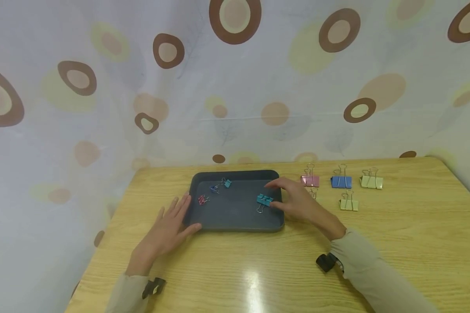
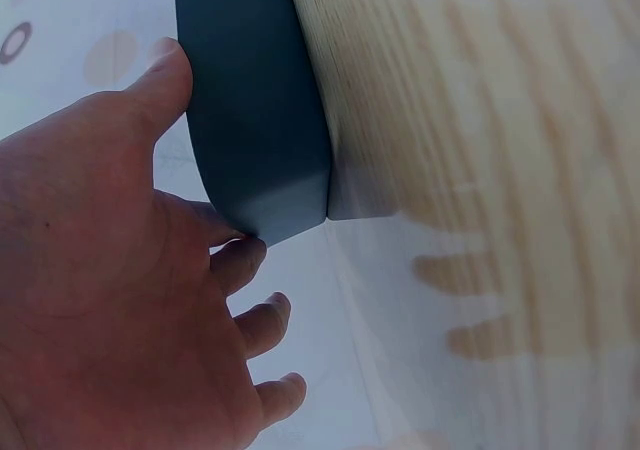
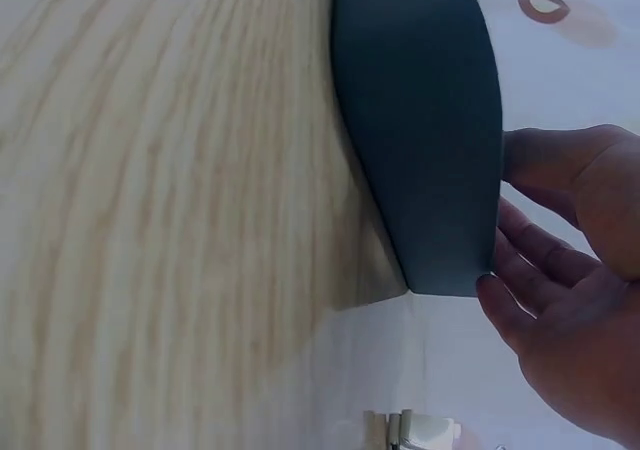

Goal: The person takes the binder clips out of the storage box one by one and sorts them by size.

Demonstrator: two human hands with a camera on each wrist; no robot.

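Observation:
A dark grey tray (image 1: 235, 217) lies on the wooden table. Inside it are a larger teal binder clip (image 1: 264, 200), a small teal clip (image 1: 227, 183), a small blue clip (image 1: 214, 188) and a small red clip (image 1: 202, 199). My left hand (image 1: 171, 222) lies flat on the table, its fingers straight against the tray's left front edge; the left wrist view shows that hand (image 2: 120, 300) touching the tray wall (image 2: 255, 100). My right hand (image 1: 297, 199) reaches over the tray's right rim with relaxed fingers, right beside the larger teal clip and holding nothing. In the right wrist view its fingers (image 3: 520, 290) touch the tray wall (image 3: 420, 120).
To the right of the tray stand a pink clip (image 1: 310, 180), a blue clip (image 1: 341, 181) and two pale yellow-green clips (image 1: 371, 181) (image 1: 349, 204). Another clip (image 1: 313, 193) is partly hidden behind my right hand. A patterned curtain backs the table.

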